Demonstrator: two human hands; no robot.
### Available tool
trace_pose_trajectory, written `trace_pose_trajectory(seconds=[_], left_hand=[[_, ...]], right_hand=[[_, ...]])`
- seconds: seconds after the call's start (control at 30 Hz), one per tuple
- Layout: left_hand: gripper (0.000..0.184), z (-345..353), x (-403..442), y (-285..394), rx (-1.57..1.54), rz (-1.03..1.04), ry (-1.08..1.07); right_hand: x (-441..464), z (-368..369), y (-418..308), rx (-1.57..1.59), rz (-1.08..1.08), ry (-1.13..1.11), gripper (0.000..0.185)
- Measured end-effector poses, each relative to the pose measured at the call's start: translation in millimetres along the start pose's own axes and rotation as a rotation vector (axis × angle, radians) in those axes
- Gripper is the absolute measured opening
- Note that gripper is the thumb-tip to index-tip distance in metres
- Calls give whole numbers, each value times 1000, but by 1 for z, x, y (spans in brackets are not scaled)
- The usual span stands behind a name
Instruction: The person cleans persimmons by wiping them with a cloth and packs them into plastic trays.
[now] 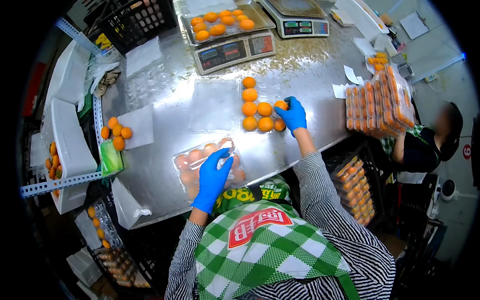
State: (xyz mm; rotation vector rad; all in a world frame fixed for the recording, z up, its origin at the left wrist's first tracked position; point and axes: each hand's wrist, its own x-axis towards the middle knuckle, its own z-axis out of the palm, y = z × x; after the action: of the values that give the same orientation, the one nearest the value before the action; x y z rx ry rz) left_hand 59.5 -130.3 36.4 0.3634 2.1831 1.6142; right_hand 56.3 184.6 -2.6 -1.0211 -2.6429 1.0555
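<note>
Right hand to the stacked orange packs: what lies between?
Mostly bare metal table, in the head view, with a white paper slip beside the packs.

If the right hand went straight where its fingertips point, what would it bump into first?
The orange right at the right hand's fingertips, seemingly already touching. Past it, probably the neighbouring orange to its left, though depth is hard to judge.

Bright, whitish light | white glare patches on metal table [325, 102] | fisheye bending | black, vignetted corners | centre fairly sharp
</note>
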Motion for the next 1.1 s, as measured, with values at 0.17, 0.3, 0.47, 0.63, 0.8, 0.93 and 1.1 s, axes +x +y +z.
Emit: trace_pose_trajectory(seconds=[0.17, 0.3, 0.47, 0.63, 0.8, 0.93, 1.1], left_hand=[[44, 8, 19, 8, -182, 4, -41], [57, 22, 33, 42, -95, 194, 24], [66, 37, 39, 41, -239, 311, -19], [64, 39, 30, 59, -26, 541, 52], [62, 44, 27, 67, -183, 603, -17], [61, 43, 24, 68, -246, 515, -99], [59, 48, 21, 73, -503, 330, -194]], right_hand=[[-45, -7, -28, 1245, 78, -370, 43], [-95, -6, -78, 1683, 66, -691, 49], [-124, 6, -87, 1748, 35, -739, 51], [-137, -10, -97, 1687, -28, -513, 52], [-142, -19, -81, 1679, -93, -504, 52], [-144, -22, -77, 1675, -137, -520, 50], [-150, -20, -86, 1662, -9, -480, 49]])
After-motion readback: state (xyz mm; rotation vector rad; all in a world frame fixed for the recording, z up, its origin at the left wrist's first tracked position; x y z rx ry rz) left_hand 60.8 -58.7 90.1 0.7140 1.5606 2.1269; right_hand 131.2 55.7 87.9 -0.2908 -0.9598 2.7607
